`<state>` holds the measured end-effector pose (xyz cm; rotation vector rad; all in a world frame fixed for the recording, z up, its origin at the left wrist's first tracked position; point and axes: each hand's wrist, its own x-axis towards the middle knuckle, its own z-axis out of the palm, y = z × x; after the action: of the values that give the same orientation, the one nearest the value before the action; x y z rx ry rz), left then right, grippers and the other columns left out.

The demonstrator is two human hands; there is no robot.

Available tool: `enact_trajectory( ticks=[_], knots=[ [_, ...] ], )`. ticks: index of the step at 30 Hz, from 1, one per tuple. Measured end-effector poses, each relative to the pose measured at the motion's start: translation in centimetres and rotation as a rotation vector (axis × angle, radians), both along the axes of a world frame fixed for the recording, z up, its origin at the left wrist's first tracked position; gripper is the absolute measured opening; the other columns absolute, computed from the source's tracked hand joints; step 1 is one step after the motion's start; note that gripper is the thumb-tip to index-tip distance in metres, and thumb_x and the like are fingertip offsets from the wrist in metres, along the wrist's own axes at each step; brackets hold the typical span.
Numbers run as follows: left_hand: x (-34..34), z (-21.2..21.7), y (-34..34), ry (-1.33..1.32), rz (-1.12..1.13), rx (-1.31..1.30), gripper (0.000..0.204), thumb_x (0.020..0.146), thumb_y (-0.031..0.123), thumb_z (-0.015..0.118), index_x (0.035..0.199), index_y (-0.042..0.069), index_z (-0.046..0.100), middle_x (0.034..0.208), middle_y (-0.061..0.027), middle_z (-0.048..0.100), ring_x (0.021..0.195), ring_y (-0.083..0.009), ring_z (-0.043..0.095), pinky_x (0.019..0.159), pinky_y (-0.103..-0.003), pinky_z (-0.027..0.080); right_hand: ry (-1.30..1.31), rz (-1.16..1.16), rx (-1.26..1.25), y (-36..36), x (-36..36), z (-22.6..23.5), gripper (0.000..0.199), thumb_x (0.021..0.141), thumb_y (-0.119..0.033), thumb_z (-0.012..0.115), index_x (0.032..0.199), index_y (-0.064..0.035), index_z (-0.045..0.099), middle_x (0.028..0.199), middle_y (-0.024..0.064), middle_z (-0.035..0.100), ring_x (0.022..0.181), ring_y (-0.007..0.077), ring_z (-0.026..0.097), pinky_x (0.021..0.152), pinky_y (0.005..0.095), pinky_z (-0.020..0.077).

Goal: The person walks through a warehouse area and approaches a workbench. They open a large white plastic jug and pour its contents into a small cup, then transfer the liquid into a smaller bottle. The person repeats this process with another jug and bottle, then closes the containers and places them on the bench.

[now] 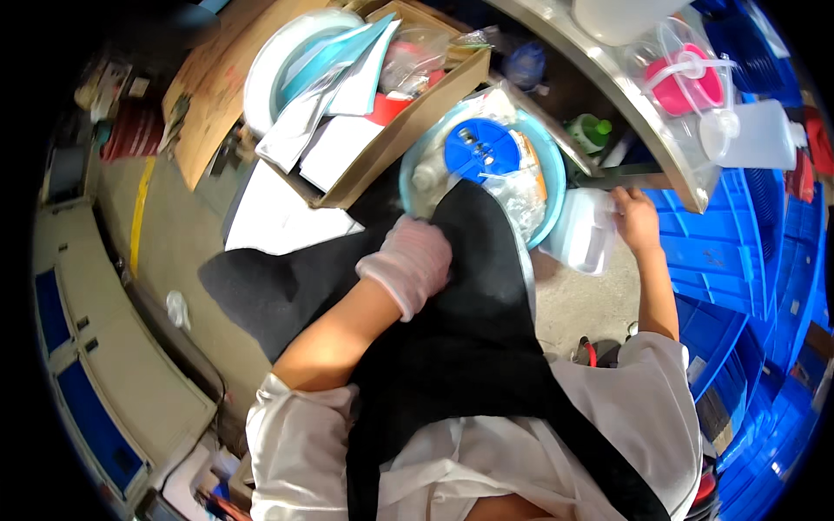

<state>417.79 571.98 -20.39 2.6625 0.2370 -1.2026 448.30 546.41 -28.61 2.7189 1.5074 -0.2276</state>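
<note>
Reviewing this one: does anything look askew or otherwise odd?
Yes. A crumpled white scrap lies on the floor at left, like stray litter. Papers sit jumbled at mixed angles at the cardboard box. Also, the left hand is gloved, while the right hand, holding a clear plastic container, is bare.

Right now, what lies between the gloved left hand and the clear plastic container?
In the head view, the black apron lies there, then the rim of the light blue basin.
</note>
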Motion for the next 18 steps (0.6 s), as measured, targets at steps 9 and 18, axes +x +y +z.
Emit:
enact_trajectory(
  ticks=[9,18],
  knots=[
    [-0.2,0.6,-0.3,-0.072,-0.094,0.075,0.042,0.085,0.049,0.059,0.103,0.012,0.068,0.106,-0.0076,0.065,0.109,-0.0229,0.058,0.1,-0.038,0.037,-0.213,0.426,0.005,-0.5,1.4,1.5,0.016,0.079,-0.016,0.055,0.093,-0.021,0.063,0.098,0.006,0.057,0.096,0.0239,0.054,0.084,0.0353,0.042],
    [0.9,0.0,-0.2,-0.079,-0.12,0.004,0.042,0.082,0.047,0.06,0.102,0.011,0.068,0.107,-0.0116,0.064,0.106,-0.0278,0.059,0.098,-0.04,0.04,-0.042,0.189,-0.003,-1.2,1.0,1.7,0.039,0.079,-0.032,0.064,0.113,-0.0168,0.052,0.108,0.0086,0.055,0.103,0.0278,0.055,0.083,0.0423,0.0439]
  ],
)
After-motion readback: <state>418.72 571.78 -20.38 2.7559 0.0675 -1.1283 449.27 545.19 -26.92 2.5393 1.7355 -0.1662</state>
